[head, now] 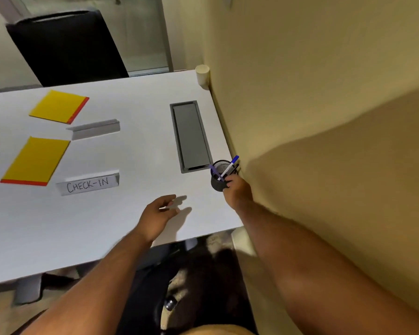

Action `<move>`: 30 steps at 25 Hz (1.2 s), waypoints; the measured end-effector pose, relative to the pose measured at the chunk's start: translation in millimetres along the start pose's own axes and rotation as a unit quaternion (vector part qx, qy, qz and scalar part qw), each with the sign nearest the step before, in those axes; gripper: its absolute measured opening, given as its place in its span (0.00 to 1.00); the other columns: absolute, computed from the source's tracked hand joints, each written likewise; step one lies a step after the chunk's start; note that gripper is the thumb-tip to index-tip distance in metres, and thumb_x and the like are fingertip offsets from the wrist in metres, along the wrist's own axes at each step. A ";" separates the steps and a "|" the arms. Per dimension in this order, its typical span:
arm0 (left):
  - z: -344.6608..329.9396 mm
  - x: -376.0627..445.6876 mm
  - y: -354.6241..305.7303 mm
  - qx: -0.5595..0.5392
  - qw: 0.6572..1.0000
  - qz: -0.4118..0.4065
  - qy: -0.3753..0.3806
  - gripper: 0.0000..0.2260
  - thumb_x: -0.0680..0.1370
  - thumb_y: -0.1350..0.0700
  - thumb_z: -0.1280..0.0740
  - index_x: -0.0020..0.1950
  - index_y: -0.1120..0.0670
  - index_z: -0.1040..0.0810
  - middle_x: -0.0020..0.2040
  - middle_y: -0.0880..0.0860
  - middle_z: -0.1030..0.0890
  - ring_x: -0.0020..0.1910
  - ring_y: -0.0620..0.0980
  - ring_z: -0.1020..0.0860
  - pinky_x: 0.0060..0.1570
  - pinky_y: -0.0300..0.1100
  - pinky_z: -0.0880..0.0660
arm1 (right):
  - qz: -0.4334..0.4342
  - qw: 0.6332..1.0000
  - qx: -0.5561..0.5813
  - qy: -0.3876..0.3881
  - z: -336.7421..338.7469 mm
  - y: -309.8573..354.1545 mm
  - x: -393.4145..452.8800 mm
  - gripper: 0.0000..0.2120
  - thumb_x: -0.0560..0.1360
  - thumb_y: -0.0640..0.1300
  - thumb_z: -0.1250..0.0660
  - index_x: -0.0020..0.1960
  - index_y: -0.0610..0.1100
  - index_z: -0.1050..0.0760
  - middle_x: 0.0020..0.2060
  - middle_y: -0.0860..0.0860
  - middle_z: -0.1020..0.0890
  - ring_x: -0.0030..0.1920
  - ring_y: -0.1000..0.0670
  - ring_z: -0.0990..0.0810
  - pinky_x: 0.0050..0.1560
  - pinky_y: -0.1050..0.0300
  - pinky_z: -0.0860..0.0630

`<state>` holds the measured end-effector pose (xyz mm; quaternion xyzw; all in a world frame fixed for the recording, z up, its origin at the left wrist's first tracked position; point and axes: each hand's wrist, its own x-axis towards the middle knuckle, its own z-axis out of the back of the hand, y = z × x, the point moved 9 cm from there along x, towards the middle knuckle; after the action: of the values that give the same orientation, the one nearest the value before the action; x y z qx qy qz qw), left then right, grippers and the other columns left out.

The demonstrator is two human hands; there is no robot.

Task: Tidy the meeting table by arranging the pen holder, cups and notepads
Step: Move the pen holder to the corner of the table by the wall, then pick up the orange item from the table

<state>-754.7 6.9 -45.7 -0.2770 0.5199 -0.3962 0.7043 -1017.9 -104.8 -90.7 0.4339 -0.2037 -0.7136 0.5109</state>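
Right hand [236, 189] clasps the round black mesh pen holder [218, 178], seemingly holding 2 pens; left hand [158, 213] loosely open.

White table [136, 226]: bearing two yellow notepads [58, 106] [35, 160], two name signs [94, 128] [88, 184], mesh pen holder [217, 182], cream cup [202, 73], grey cable hatch [191, 135].

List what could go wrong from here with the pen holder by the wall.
1. The right hand grips the mesh pen holder only from its near side, close to the table corner; a slip could send it off the edge.
2. The pens lean loosely outward toward the wall; tilting the holder could spill them.
3. Sliding it left risks catching the recessed cable tray.
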 end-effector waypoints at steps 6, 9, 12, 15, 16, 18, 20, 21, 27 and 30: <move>-3.2 -6.8 0.8 0.005 1.000 -0.003 0.000 0.20 0.79 0.59 0.28 0.71 0.51 0.22 0.64 0.51 0.21 0.57 0.48 0.20 0.57 0.44 0.26 | -0.021 0.998 -0.065 -0.010 8.3 7.3 -26.0 0.19 0.78 0.44 0.37 0.68 0.51 0.28 0.54 0.47 0.17 0.53 0.43 0.17 0.52 0.51 0.22; 1.7 -12.7 6.2 0.028 1.000 -0.004 0.004 0.20 0.79 0.58 0.28 0.71 0.51 0.22 0.65 0.51 0.21 0.61 0.52 0.20 0.60 0.46 0.25 | -0.006 0.999 -0.036 -0.026 2.2 11.1 -49.0 0.18 0.80 0.44 0.37 0.69 0.51 0.29 0.52 0.48 0.17 0.50 0.44 0.18 0.50 0.52 0.22; 14.2 -24.7 18.5 0.042 0.999 -0.002 0.002 0.22 0.76 0.54 0.26 0.70 0.49 0.23 0.66 0.51 0.21 0.62 0.52 0.20 0.66 0.50 0.24 | 0.007 1.000 0.016 -0.024 -21.5 15.6 -68.7 0.18 0.81 0.43 0.37 0.70 0.50 0.28 0.51 0.48 0.17 0.48 0.47 0.20 0.48 0.57 0.26; 40.0 -42.3 35.4 0.046 0.999 0.001 -0.011 0.27 0.72 0.49 0.26 0.71 0.49 0.24 0.66 0.49 0.21 0.64 0.51 0.21 0.66 0.48 0.25 | 0.047 0.998 0.042 0.024 -68.6 38.6 -87.4 0.17 0.81 0.40 0.33 0.68 0.48 0.26 0.52 0.48 0.17 0.54 0.46 0.17 0.51 0.63 0.27; 51.1 -48.2 40.6 0.047 0.999 0.003 -0.015 0.26 0.74 0.51 0.26 0.72 0.49 0.24 0.66 0.49 0.22 0.64 0.50 0.22 0.65 0.46 0.26 | 0.071 0.996 0.027 0.037 -85.0 50.7 -95.4 0.17 0.80 0.40 0.32 0.68 0.48 0.26 0.52 0.49 0.17 0.54 0.47 0.17 0.51 0.63 0.27; 78.7 -59.0 51.3 0.058 0.998 0.003 -0.030 0.25 0.78 0.54 0.27 0.74 0.51 0.26 0.68 0.49 0.23 0.65 0.49 0.24 0.64 0.45 0.26 | 0.119 0.991 0.004 0.059 -116.8 78.0 -114.2 0.17 0.80 0.43 0.30 0.68 0.50 0.26 0.48 0.52 0.17 0.50 0.48 0.18 0.50 0.59 0.23; 112.1 -69.7 64.6 0.076 0.995 0.005 -0.061 0.25 0.78 0.54 0.27 0.75 0.51 0.27 0.70 0.50 0.24 0.67 0.50 0.25 0.65 0.48 0.25 | 0.150 0.984 -0.008 0.096 -152.7 99.3 -133.7 0.17 0.79 0.47 0.29 0.66 0.52 0.25 0.45 0.56 0.18 0.49 0.49 0.17 0.52 0.52 0.19; 131.3 -76.2 72.4 0.085 0.993 0.007 -0.076 0.25 0.79 0.54 0.28 0.75 0.52 0.27 0.71 0.51 0.24 0.68 0.52 0.25 0.66 0.49 0.25 | 0.157 0.980 -0.019 0.119 -173.4 108.1 -144.7 0.16 0.78 0.50 0.29 0.64 0.54 0.25 0.45 0.56 0.18 0.48 0.49 0.16 0.53 0.49 0.17; 261.3 -118.3 133.6 0.312 0.949 -0.002 -0.041 0.29 0.77 0.47 0.30 0.78 0.48 0.31 0.76 0.51 0.29 0.74 0.54 0.30 0.74 0.52 0.32 | 0.221 0.944 -0.119 0.213 -291.5 173.8 -214.3 0.12 0.74 0.54 0.27 0.56 0.54 0.21 0.42 0.53 0.16 0.44 0.49 0.15 0.53 0.52 0.18; 352.4 -146.9 166.5 0.331 0.939 -0.020 -0.089 0.28 0.78 0.49 0.32 0.77 0.48 0.31 0.76 0.51 0.29 0.74 0.54 0.30 0.73 0.52 0.31 | 0.244 0.930 -0.157 0.227 -354.0 216.1 -259.2 0.12 0.75 0.55 0.27 0.56 0.53 0.20 0.45 0.51 0.15 0.46 0.49 0.15 0.52 0.55 0.21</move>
<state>-395.6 212.2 3.9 -0.0727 0.2888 -0.5337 0.7915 -579.3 98.7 -16.8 0.4351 -0.0674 -0.4721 0.7637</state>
